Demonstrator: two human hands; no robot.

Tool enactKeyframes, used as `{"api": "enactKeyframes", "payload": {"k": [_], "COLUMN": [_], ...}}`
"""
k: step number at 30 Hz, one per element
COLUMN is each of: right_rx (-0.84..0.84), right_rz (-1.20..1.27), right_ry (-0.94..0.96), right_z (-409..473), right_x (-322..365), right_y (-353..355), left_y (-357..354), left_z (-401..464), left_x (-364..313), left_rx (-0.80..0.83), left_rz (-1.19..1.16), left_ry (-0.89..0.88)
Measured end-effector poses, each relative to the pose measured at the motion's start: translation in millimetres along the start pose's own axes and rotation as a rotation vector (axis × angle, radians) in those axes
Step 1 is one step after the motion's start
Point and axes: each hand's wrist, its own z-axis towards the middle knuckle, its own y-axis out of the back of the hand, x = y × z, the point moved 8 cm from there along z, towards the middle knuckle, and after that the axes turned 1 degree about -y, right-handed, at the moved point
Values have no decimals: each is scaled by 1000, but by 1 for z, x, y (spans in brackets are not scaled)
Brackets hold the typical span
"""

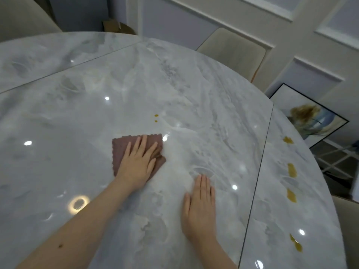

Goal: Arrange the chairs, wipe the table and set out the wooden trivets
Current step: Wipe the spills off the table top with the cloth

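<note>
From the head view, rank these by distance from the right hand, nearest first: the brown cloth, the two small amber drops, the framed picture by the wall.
Measured from the right hand, flat on the table:
1. Brown cloth, just to its left, under the left hand.
2. Two small amber drops, farther up the table.
3. Framed picture, off the table, far right by the wall.

Brown cloth (124, 148); grey-white marbled table (194, 94); amber, perhaps sauce, spots (291, 170).

No text, label, brand, number or sign can be read anywhere in the view.
</note>
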Motion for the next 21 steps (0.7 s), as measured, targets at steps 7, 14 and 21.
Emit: {"api": "enactKeyframes", "payload": {"k": [7,14,21], "right_rx": [-99,-21,103], "right_rz": [35,-9,27], "right_ry": [50,3,14], "right_z": [4,5,0], "right_x": [1,-1,2], "right_y": [1,-1,1], "left_y": [10,-2,-11], "left_z": [121,141,41], "left_x": [37,-48,-94], "left_rx": [-38,66,128], "left_rz": [18,-39,-63], "left_ry": [285,-185,-342]}}
